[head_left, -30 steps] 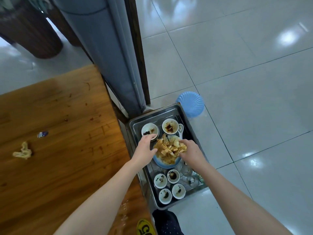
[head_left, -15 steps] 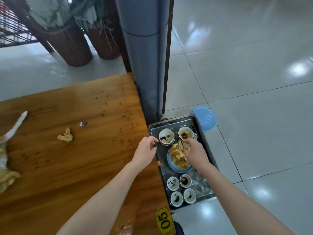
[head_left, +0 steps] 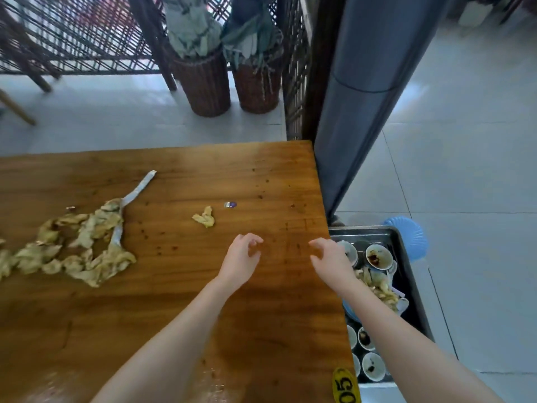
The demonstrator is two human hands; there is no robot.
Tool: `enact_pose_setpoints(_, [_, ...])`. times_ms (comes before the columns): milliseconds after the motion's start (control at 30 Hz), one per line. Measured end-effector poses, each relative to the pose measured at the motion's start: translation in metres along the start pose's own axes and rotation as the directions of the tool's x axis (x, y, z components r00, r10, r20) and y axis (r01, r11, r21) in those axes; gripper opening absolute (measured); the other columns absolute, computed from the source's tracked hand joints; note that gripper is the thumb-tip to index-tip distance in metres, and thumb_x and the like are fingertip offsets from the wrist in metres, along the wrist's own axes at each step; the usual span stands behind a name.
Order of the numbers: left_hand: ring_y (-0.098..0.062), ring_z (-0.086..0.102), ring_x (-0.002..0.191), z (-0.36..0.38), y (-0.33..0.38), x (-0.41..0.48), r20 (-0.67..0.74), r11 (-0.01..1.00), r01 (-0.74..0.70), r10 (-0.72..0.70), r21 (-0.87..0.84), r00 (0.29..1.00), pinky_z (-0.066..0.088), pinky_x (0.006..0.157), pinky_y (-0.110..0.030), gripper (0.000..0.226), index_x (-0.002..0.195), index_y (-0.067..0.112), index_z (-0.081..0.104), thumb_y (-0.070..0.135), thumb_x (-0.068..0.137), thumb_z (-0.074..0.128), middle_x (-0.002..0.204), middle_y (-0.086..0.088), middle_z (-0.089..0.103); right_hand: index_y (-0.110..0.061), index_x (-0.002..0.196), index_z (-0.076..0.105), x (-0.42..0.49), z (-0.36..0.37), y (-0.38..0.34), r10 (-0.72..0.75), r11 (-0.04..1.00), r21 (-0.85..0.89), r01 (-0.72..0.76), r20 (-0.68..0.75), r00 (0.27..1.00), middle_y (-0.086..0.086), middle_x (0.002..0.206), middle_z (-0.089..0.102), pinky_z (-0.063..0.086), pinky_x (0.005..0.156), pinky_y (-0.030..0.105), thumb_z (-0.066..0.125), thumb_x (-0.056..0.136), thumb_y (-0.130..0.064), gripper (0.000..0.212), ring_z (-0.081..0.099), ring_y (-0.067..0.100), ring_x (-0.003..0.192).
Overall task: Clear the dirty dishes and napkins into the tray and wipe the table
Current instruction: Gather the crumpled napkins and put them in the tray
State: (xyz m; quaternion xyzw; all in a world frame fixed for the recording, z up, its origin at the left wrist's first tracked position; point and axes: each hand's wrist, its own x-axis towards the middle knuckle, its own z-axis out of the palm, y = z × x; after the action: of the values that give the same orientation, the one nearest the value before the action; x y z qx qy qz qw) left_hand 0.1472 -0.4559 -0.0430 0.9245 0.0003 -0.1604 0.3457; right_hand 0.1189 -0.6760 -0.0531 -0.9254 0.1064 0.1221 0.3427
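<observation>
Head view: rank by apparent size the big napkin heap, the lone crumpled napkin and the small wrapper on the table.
1. napkin heap, largest by far.
2. lone crumpled napkin.
3. wrapper, smallest.
The last two lie close together, so nearness to the camera hardly skews their order.

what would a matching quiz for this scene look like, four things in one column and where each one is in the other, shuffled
Things:
1. napkin pile
2. tray
3. stool
4. tag

Places:
a. blue, past the tray's far right corner
b. left part of the table
c. near right corner of the table
d. beside the table's right edge, holding bowls

Pairs: 1-b, 2-d, 3-a, 4-c
</observation>
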Motion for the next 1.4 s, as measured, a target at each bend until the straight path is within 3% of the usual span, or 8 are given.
enact_pose_setpoints(333, [-0.005, 0.049, 0.102, -0.087, -0.101, 0.003, -0.131, 0.990, 0.141, -0.143, -0.022, 0.981, 0.039, 0.085, -0.017, 0.029, 0.116, 0.025, 0.059, 0.010, 0.091, 0.061, 0.110, 0.009, 0.051, -0.025, 0.122, 0.059, 0.053, 0.064, -0.083, -0.136, 0.988, -0.068, 0.139, 0.042, 0.990, -0.003, 0.119, 0.059, 0.045, 0.083, 0.021, 0.063, 0.089, -0.012, 0.036, 0.059, 0.013, 0.106])
enact_pose_setpoints(767, [-0.010, 0.053, 0.103, -0.139, -0.174, 0.021, -0.170, 0.990, 0.120, -0.131, -0.078, 0.977, 0.042, 0.088, -0.019, 0.027, 0.115, 0.018, 0.061, 0.006, 0.091, 0.062, 0.107, 0.004, 0.053, -0.020, 0.125, 0.057, 0.140, 0.122, -0.153, -0.139, 0.958, -0.235, 0.162, 0.112, 0.984, 0.003, 0.121, 0.058, 0.052, 0.090, 0.039, 0.063, 0.087, -0.012, 0.039, 0.057, 0.023, 0.109])
enact_pose_setpoints(1000, [-0.007, 0.050, 0.104, -0.149, -0.191, 0.029, -0.190, 0.986, 0.119, -0.139, -0.114, 0.972, 0.040, 0.089, -0.016, 0.028, 0.117, 0.020, 0.060, 0.007, 0.092, 0.061, 0.110, 0.006, 0.050, -0.019, 0.120, 0.059, 0.165, 0.147, -0.167, -0.136, 0.942, -0.311, 0.128, -0.004, 0.991, 0.004, 0.120, 0.052, 0.049, 0.089, 0.036, 0.068, 0.086, -0.020, 0.034, 0.051, 0.023, 0.113])
enact_pose_setpoints(1200, [-0.007, 0.048, 0.108, -0.151, -0.198, 0.027, -0.171, 0.983, 0.131, -0.153, -0.132, 0.973, 0.041, 0.094, -0.019, 0.027, 0.117, 0.020, 0.059, 0.009, 0.092, 0.060, 0.114, 0.006, 0.051, -0.017, 0.095, 0.058, 0.162, 0.159, -0.169, -0.085, 0.935, -0.348, 0.070, -0.028, 0.996, 0.003, 0.102, 0.052, 0.049, 0.082, 0.035, 0.059, 0.093, -0.020, 0.003, 0.051, 0.020, 0.098])
enact_pose_setpoints(1300, [-0.008, 0.049, 0.111, -0.151, -0.200, 0.025, -0.162, 0.980, 0.137, -0.159, -0.144, 0.974, 0.044, 0.098, -0.025, 0.027, 0.118, 0.021, 0.059, 0.010, 0.093, 0.060, 0.117, 0.006, 0.052, -0.018, 0.095, 0.055, 0.154, 0.161, -0.166, -0.091, 0.925, -0.372, 0.076, -0.023, 0.996, 0.001, 0.101, 0.051, 0.047, 0.084, 0.037, 0.054, 0.096, -0.021, 0.004, 0.050, 0.019, 0.097])
enact_pose_setpoints(1400, [-0.010, 0.051, 0.108, -0.152, -0.201, 0.025, -0.163, 0.982, 0.123, -0.147, -0.145, 0.976, 0.042, 0.093, -0.021, 0.027, 0.117, 0.021, 0.059, 0.010, 0.093, 0.060, 0.114, 0.005, 0.051, -0.017, 0.099, 0.057, 0.148, 0.163, -0.166, -0.115, 0.918, -0.383, 0.100, -0.016, 0.993, 0.001, 0.103, 0.052, 0.045, 0.087, 0.037, 0.052, 0.097, -0.022, 0.008, 0.050, 0.019, 0.100])
